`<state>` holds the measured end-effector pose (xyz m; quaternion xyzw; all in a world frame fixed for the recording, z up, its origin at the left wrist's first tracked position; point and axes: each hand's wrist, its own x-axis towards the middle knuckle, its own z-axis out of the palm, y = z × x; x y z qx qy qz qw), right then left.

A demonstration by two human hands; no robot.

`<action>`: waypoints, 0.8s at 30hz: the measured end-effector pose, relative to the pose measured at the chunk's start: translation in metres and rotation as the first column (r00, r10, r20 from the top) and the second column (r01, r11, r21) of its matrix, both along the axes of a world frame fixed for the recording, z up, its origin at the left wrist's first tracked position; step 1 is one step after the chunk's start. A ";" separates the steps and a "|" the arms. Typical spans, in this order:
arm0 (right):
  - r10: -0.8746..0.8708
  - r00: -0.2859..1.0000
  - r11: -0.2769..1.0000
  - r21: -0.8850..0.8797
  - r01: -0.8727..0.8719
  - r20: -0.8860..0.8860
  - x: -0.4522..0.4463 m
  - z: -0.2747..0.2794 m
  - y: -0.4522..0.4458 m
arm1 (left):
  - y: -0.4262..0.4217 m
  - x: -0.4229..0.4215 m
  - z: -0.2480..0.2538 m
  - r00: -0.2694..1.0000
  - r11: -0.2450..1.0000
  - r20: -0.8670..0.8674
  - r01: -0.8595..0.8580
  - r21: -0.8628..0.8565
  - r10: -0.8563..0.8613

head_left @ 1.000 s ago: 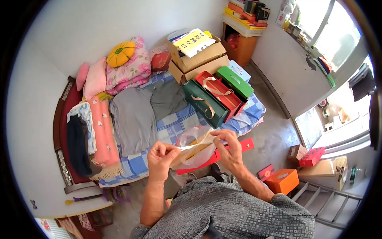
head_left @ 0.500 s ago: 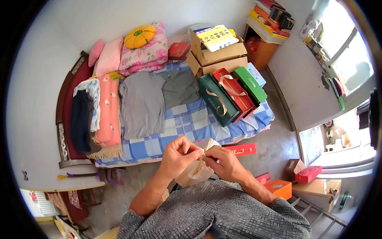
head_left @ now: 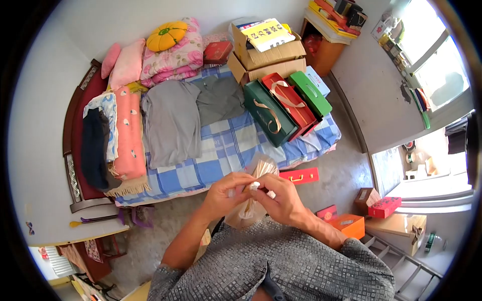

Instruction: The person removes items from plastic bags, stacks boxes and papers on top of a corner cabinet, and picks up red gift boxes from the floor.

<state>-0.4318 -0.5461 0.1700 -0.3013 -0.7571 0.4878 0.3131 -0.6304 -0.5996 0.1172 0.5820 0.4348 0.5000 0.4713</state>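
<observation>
In front of my chest I hold a clear plastic bag (head_left: 246, 216) with thin pale sticks (head_left: 264, 168) inside it. My left hand (head_left: 227, 194) is closed on the bag's near left side, thumb and fingers pinched together. My right hand (head_left: 281, 198) grips the bag from the other side, fingers curled. A small white piece (head_left: 255, 185) shows between the fingertips of both hands, and another white bit (head_left: 271, 194) peeks out at my right hand. Whether these are swab tips or twisted plastic, I cannot make out.
Ahead stands a bed with a blue checked sheet (head_left: 223, 145), grey clothes (head_left: 170, 123), a green gift box (head_left: 270, 114), a red gift box (head_left: 288, 103) and cardboard cartons (head_left: 268, 57). A red case (head_left: 301, 175) and an orange box (head_left: 349, 226) are lower right, near a ladder (head_left: 401, 263).
Both hands have shifted slightly, and the left hand has turned so its fingers lie flatter across the bag. White pieces now show at the fingertips. The view has tilted a little.
</observation>
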 end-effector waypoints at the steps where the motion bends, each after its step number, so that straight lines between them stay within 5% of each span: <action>1: -0.026 1.000 1.000 -0.015 0.026 -0.008 0.000 -0.004 0.000 | -0.003 0.005 -0.006 0.995 0.996 0.065 -0.065 -0.059 0.069; 5: -0.115 0.993 0.977 -0.178 0.117 0.021 0.001 -0.017 -0.001 | 0.000 0.013 -0.017 0.997 0.994 -0.013 -0.076 0.083 0.077; 7: -0.162 0.987 0.928 -0.337 0.159 0.019 0.001 -0.029 -0.001 | -0.005 0.016 -0.028 0.988 0.986 0.072 -0.132 -0.105 0.140; 10: -0.149 0.983 0.839 -0.539 0.070 -0.105 0.003 -0.020 0.001 | -0.002 0.015 -0.038 0.976 0.990 0.196 -0.077 -0.122 0.100; 12: -0.104 0.987 0.879 -0.476 0.032 -0.126 0.011 -0.012 0.003 | -0.007 0.015 -0.028 0.902 0.947 0.359 -0.137 -0.289 0.240; 14: -0.043 0.989 0.907 -0.421 -0.022 -0.144 0.016 0.000 0.005 | -0.005 0.009 -0.027 0.904 0.967 0.394 -0.074 -0.242 0.168; 17: 0.105 0.994 0.985 0.144 -0.100 -0.026 0.024 0.015 0.010 | 0.001 0.000 -0.020 0.875 0.985 0.481 0.022 -0.169 0.063; 20: 0.163 0.986 0.929 0.335 -0.160 0.019 0.033 0.028 0.008 | 0.003 -0.004 0.013 0.830 0.986 0.554 0.140 -0.088 -0.068; 24: 0.175 0.983 0.906 0.382 -0.185 0.061 0.044 0.015 0.007 | -0.003 -0.016 0.004 0.895 0.939 0.440 0.214 -0.269 -0.078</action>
